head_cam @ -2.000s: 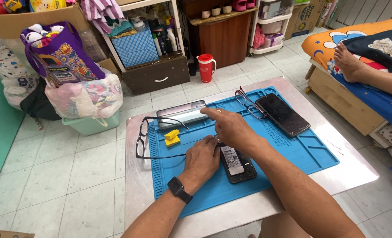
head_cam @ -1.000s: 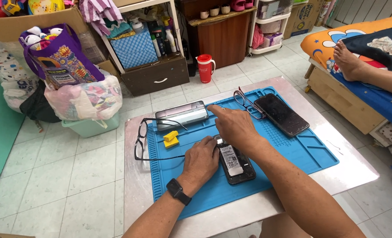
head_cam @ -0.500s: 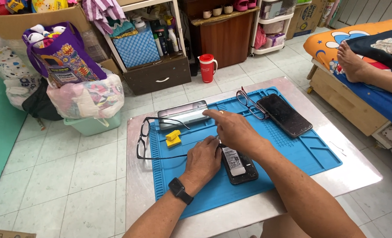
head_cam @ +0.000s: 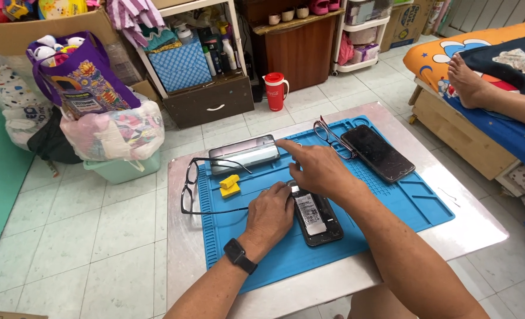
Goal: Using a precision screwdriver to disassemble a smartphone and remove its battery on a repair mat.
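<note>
Opened black phone (head_cam: 315, 217), back cover off, pale battery exposed, lying on blue work mat (head_cam: 416, 201) atop a small table. Left hand (head_cam: 269, 215) pressed against its left edge, fingertips hidden. Right hand (head_cam: 317, 168) hovering above, forefinger extended, holding nothing. Two pairs of glasses, one intact phone, one yellow tool.

On a blue mat (head_cam: 416, 204) lie two phones: one opened phone (head_cam: 315, 215) and one dark-screened phone (head_cam: 377, 152). There are two pairs of glasses (head_cam: 191, 186), one silver case (head_cam: 243, 155), one yellow tool (head_cam: 229, 185).
</note>
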